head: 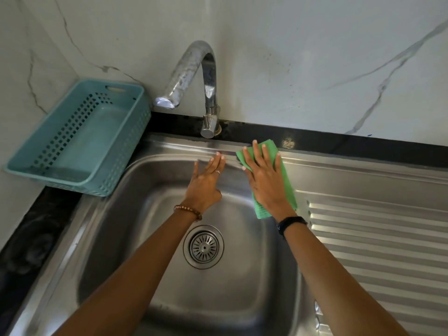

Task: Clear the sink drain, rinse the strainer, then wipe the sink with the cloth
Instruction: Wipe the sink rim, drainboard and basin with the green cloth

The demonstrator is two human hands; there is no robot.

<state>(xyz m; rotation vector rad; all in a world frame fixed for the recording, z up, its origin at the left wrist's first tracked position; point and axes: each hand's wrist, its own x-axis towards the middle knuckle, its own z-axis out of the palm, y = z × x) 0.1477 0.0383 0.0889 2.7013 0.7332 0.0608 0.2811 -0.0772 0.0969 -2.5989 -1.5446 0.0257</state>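
At sink (135, 180) back rim: right hand (265, 180) flat, fingers spread, pressing green cloth (282, 180); left hand (204, 184) flat, fingers straight, beside it. Strainer (203, 246) seated in drain.

Black countertop (339, 144) carrying steel sink (363, 180) | teal basket (80, 139) sitting far left | green cloth (283, 180) lying on sink's far rim

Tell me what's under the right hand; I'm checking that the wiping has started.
Under the right hand, pressed flat with straight fingers, lies the green cloth, spread over the back corner of the sink rim. The metal directly beneath the cloth is covered, so its condition cannot be seen.
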